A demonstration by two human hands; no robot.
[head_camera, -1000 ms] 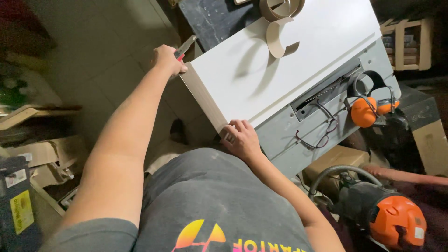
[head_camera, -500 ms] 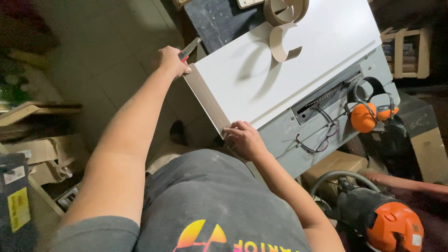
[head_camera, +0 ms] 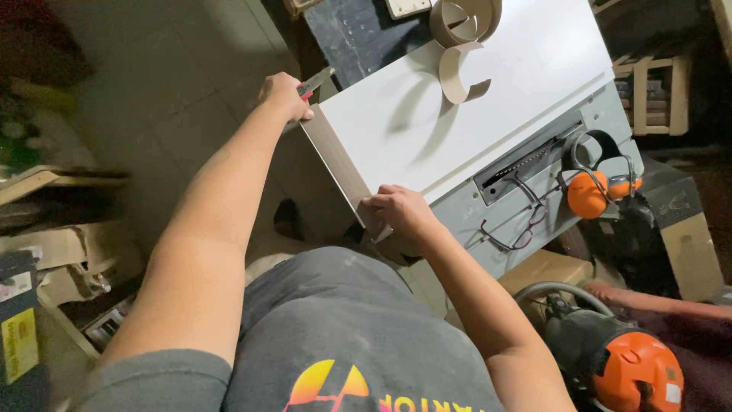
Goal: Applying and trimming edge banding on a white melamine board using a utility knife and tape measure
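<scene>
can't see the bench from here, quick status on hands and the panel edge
Left hand grips a utility knife at the far corner. Right hand pinches the edge banding at the near corner of the white panel. Banding coils on top, clear of the edge.

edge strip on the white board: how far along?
Done: the tan strip lies along the whole near edge of the white board. In hand: the left hand holds a knife at the far corner, and the right hand pinches the strip's near end. Left: whether either end is trimmed flush cannot be told. Spare curls of strip sit on top.
</scene>
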